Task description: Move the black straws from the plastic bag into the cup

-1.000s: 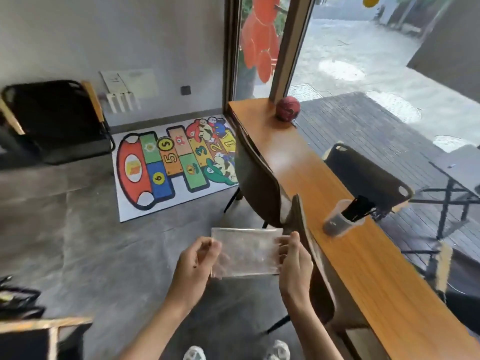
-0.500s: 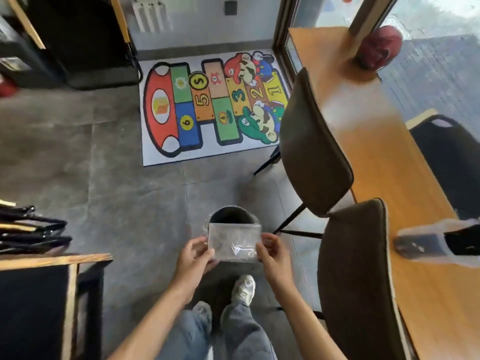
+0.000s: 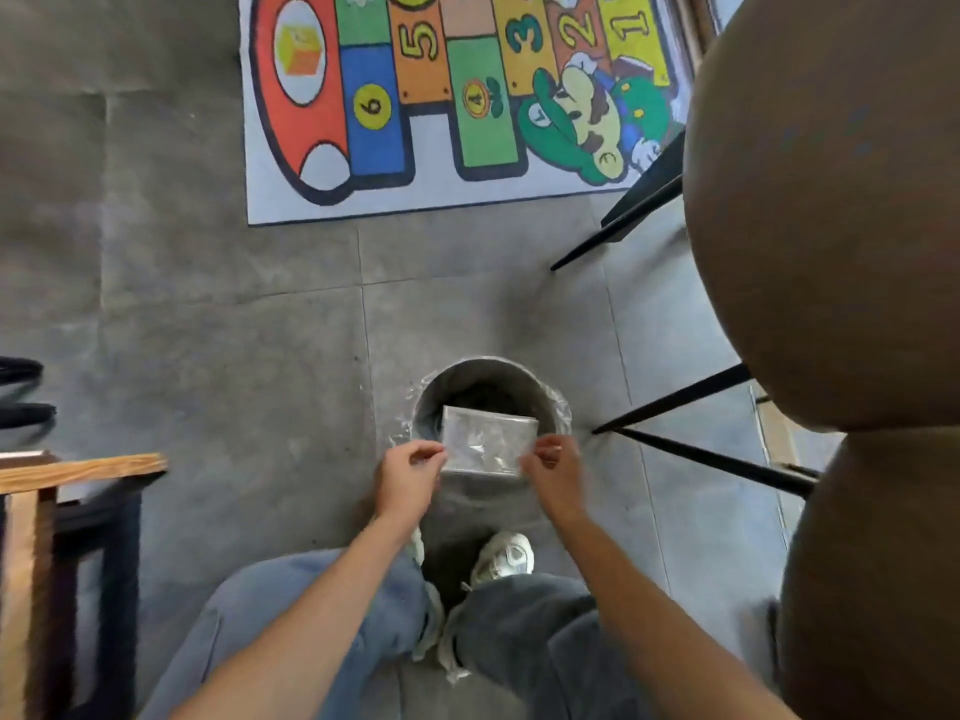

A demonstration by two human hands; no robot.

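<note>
A clear plastic bag, flat and with no straws visible in it, is stretched between both hands. My left hand pinches its left edge and my right hand pinches its right edge. The bag hangs just over the near rim of a round grey bin lined with clear plastic, which stands on the floor in front of my feet. The cup and the black straws are out of view.
Two brown chair backs fill the right side, their black legs slanting toward the bin. A colourful hopscotch mat lies on the grey tiles ahead. A wooden-framed piece of furniture stands at the left.
The view has tilted down from the counter with the cup to the floor. Both hands have carried the bag lower, over the bin's opening. The cup has left the view.
</note>
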